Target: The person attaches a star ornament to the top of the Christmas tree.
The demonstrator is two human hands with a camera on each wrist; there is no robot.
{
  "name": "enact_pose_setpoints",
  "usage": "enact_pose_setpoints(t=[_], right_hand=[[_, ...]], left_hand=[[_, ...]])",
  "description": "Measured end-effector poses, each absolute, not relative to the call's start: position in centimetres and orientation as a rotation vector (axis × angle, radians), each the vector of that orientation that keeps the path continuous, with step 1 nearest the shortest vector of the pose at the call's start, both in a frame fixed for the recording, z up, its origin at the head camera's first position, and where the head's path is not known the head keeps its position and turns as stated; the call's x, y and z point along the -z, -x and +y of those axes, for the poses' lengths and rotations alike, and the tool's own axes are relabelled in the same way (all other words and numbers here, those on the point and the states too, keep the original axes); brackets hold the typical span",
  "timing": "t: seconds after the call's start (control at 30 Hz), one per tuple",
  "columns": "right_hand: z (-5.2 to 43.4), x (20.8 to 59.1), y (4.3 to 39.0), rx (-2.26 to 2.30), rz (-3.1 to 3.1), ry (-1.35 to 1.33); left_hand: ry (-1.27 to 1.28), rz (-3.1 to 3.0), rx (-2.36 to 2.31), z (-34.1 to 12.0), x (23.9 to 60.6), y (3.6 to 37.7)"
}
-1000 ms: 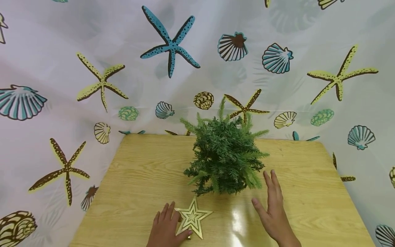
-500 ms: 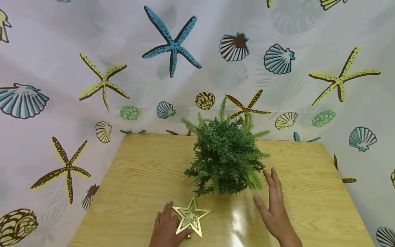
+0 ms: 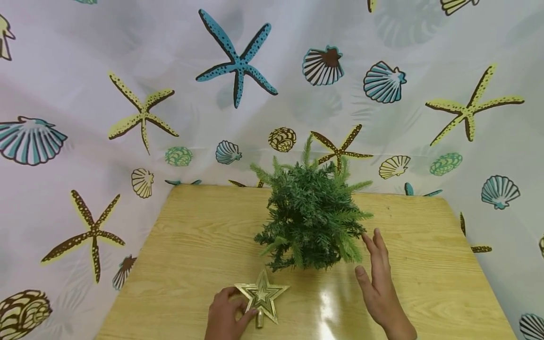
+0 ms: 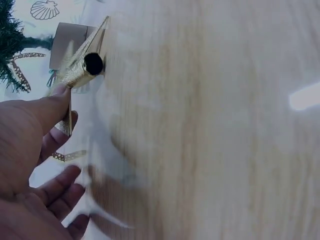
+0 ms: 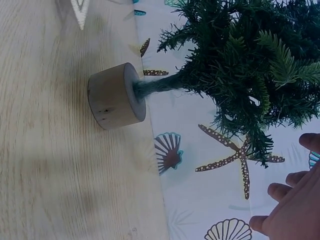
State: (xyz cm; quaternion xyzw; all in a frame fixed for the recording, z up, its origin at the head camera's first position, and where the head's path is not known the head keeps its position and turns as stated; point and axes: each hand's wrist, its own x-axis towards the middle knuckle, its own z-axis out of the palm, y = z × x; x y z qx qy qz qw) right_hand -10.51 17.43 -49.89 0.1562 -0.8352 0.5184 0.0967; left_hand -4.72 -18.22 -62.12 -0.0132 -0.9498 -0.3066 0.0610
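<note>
Head view: near edge of the wooden table (image 3: 191, 245), left hand (image 3: 225, 314) grips the gold star (image 3: 261, 296), thumb curled onto its lower left arm, fingers behind it. The star sits at the table's front, tilted up off the surface, its short tube stem (image 3: 259, 322) pointing down toward the person. Left wrist view shows the same: thumb (image 4: 47, 107) pressed on the star's hollow tube (image 4: 86, 67), its dark opening facing the camera, other fingers loosely curled below, the star (image 4: 82, 47) seen edge-on just above the tabletop (image 4: 210, 130).

Right hand (image 3: 380, 283) is further right, well apart from the left hand, fingers straight and together, palm turned inward, holding nothing. Fingertips sit just beside the lower right branches of the small green tree (image 3: 312, 215); cannot tell if they touch the needles. Right wrist view: fingertips (image 5: 295, 195) at the corner, clear of the branches, tree (image 5: 240, 55) on a thin trunk set in a round wooden base (image 5: 112, 95) standing on the tabletop (image 5: 55, 150).

Tree stands mid-table, just behind the star. Behind and around the table hangs a pale curtain (image 3: 85, 71) printed with starfish and shells.
</note>
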Motion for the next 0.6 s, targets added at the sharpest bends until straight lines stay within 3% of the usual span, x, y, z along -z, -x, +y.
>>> enact_pose_setpoints(t=[0.27, 0.6], right_hand=[[16.9, 49.0, 11.0, -1.526, -2.407, -0.538], [16.0, 47.0, 11.8, -1.511, -2.289, -0.681]], left_hand=[[-0.072, -2.963, 1.450, -18.4, 61.3, 4.1], [-0.136, -2.657, 2.168, -19.0, 61.1, 3.8]])
